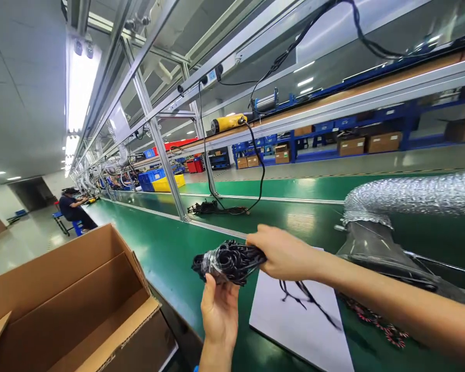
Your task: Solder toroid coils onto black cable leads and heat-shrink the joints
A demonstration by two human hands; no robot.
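Both my hands hold a coiled bundle of black cable (pixel 228 261) wrapped in clear film, above the green bench. My right hand (pixel 281 253) is closed around the bundle's right end from above. My left hand (pixel 219 310) supports its underside, fingers curled up against the film. Loose black wire ends (pixel 302 297) trail down from under my right hand over a white sheet (pixel 294 323) lying on the bench.
An open cardboard box (pixel 73 305) stands at the lower left. A silver flexible duct (pixel 411 196) with a hood is at right. A red-and-white braided cord (pixel 387 330) lies beside the sheet. More black cable (pixel 213 208) lies farther back. A seated person (pixel 72 206) works far left.
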